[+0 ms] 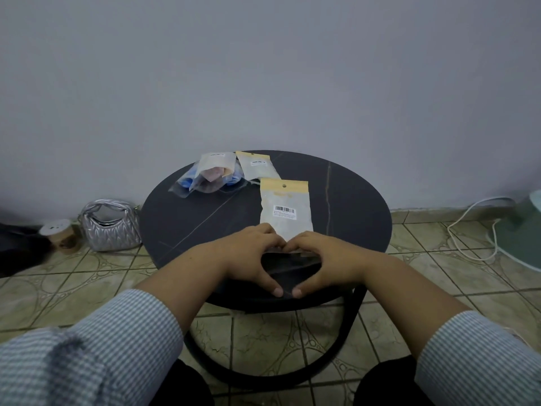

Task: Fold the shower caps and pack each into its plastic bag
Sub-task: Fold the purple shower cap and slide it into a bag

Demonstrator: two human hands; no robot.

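The surface (351, 200) is black with thin pale veins. The bag (285, 205) is whitish with a yellow header. Sleeves (123, 341) are blue-white checked; the purse (109, 225) silver.

- The near end of the plastic bag (285, 206) lies under the fingers of the left hand (251, 256) and right hand (319, 256).
- Its barcode label's print is too small to read.
- The pile of packed bags (209, 177) (blue and pink inside) looks like several; count unclear.
- A green object (524, 230) is cut by the right edge.
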